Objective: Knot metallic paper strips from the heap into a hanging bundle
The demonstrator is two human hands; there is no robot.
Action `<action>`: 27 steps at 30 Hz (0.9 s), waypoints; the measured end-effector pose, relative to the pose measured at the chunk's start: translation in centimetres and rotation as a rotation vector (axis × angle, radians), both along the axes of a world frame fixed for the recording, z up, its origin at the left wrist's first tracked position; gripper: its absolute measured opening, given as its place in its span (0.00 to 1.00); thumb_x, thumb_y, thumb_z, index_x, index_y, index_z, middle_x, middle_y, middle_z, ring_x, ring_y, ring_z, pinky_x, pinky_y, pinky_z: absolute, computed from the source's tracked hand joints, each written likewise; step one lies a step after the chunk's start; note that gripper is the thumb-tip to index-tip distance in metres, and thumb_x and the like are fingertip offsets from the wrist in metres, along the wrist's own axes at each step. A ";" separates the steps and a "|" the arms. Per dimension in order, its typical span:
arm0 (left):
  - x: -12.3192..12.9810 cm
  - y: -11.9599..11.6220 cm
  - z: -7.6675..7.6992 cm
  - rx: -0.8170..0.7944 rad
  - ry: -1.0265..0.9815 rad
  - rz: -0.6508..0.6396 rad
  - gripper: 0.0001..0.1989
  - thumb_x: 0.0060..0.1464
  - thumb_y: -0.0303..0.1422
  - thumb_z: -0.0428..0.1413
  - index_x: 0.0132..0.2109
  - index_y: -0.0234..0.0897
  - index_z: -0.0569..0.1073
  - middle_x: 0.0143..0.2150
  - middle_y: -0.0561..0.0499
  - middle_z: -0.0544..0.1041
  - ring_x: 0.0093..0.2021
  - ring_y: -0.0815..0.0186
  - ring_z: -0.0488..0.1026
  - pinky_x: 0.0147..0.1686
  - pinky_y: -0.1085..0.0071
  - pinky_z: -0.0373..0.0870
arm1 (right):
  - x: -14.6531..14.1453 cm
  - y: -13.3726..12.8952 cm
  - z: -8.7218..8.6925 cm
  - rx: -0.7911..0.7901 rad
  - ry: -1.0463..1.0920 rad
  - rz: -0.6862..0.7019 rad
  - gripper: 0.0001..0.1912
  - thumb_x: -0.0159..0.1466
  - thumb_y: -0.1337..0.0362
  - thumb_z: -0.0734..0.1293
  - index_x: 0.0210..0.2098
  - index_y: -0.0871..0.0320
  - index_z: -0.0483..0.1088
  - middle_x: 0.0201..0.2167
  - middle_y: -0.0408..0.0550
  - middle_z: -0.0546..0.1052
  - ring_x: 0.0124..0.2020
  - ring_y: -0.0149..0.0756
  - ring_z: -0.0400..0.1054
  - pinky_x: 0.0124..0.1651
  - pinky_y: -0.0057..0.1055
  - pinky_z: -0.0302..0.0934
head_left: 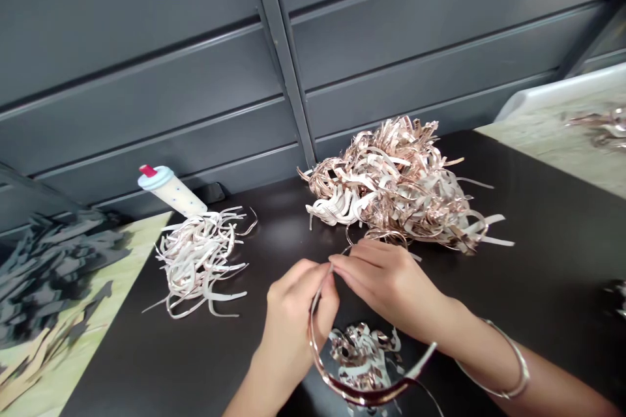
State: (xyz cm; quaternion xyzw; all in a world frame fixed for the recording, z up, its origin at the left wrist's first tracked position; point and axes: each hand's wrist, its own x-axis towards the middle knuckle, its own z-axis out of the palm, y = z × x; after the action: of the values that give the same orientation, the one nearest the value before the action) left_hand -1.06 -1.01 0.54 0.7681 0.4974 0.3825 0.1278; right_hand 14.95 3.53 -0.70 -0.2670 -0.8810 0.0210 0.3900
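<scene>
My left hand (300,306) and my right hand (384,273) meet over the dark table, both pinching one thin shiny strip (353,396), copper-coloured on one face and white on the other. Its long end curls down below my hands and back up to the right. Under the hands lies a small heap of short strip scraps (364,355). Just beyond my right hand is a large tangled pile of copper and white strips (401,189). To the left of my hands sits a smaller pile of mostly white strips (198,264).
A white cup with a blue lid (173,190) and red top stands behind the left pile, near a small dark object (210,193). Black scraps (51,273) cover the surface at far left. A grey panelled wall (205,85) closes off the back.
</scene>
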 end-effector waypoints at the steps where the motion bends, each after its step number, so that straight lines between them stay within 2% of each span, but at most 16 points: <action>1: 0.1 0.0 0.0 0.015 0.018 0.002 0.09 0.59 0.24 0.49 0.36 0.31 0.75 0.28 0.50 0.71 0.25 0.72 0.68 0.27 0.76 0.64 | 0.1 0.0 0.1 0.005 -0.007 0.001 0.14 0.66 0.74 0.59 0.28 0.66 0.72 0.20 0.47 0.68 0.22 0.34 0.60 0.26 0.30 0.55; 7: 0.4 -0.3 -0.3 0.019 0.070 -0.014 0.10 0.59 0.24 0.49 0.33 0.30 0.75 0.26 0.50 0.70 0.23 0.72 0.67 0.24 0.77 0.63 | 0.2 -0.2 0.3 0.006 -0.030 0.016 0.16 0.65 0.75 0.59 0.24 0.64 0.71 0.19 0.46 0.68 0.22 0.32 0.60 0.26 0.30 0.54; 11: 0.4 -0.3 -0.4 -0.020 0.022 -0.027 0.11 0.60 0.25 0.49 0.33 0.30 0.75 0.27 0.49 0.71 0.25 0.71 0.68 0.26 0.76 0.64 | -0.3 -0.1 -0.1 -0.002 0.036 -0.064 0.19 0.65 0.74 0.57 0.19 0.61 0.68 0.18 0.45 0.66 0.21 0.32 0.58 0.26 0.30 0.52; 13: 0.3 -0.3 -0.3 -0.034 -0.011 -0.017 0.12 0.60 0.25 0.49 0.32 0.32 0.75 0.27 0.50 0.71 0.25 0.71 0.68 0.26 0.76 0.63 | -0.5 0.0 -0.3 -0.041 0.066 -0.071 0.19 0.65 0.73 0.56 0.20 0.61 0.68 0.18 0.45 0.66 0.21 0.31 0.59 0.26 0.30 0.53; 17: 0.1 -0.1 -0.1 -0.014 -0.045 0.034 0.11 0.59 0.25 0.49 0.33 0.34 0.76 0.25 0.52 0.70 0.24 0.72 0.67 0.25 0.76 0.62 | -0.3 0.3 -0.4 -0.099 0.088 0.018 0.16 0.67 0.71 0.57 0.26 0.61 0.71 0.22 0.47 0.71 0.23 0.31 0.63 0.28 0.27 0.57; 22: 0.4 -0.1 -0.4 0.029 0.015 0.048 0.11 0.59 0.24 0.49 0.36 0.31 0.76 0.26 0.50 0.71 0.24 0.71 0.68 0.25 0.75 0.63 | -0.1 0.1 -0.2 0.005 -0.013 -0.014 0.16 0.67 0.73 0.57 0.25 0.62 0.70 0.21 0.47 0.69 0.23 0.33 0.63 0.26 0.29 0.55; 27: 0.8 -0.3 -0.7 0.030 0.096 0.031 0.11 0.59 0.24 0.48 0.33 0.30 0.75 0.26 0.50 0.70 0.23 0.71 0.67 0.24 0.75 0.63 | -0.1 -0.1 -0.1 0.082 -0.110 -0.037 0.17 0.65 0.75 0.59 0.21 0.61 0.67 0.18 0.45 0.67 0.21 0.32 0.59 0.25 0.29 0.51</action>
State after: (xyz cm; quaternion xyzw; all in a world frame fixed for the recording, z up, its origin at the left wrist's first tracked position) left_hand -0.27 -1.36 -0.19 0.7796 0.5089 0.3545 0.0864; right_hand 14.83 3.45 -0.75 -0.2678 -0.8961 -0.0373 0.3519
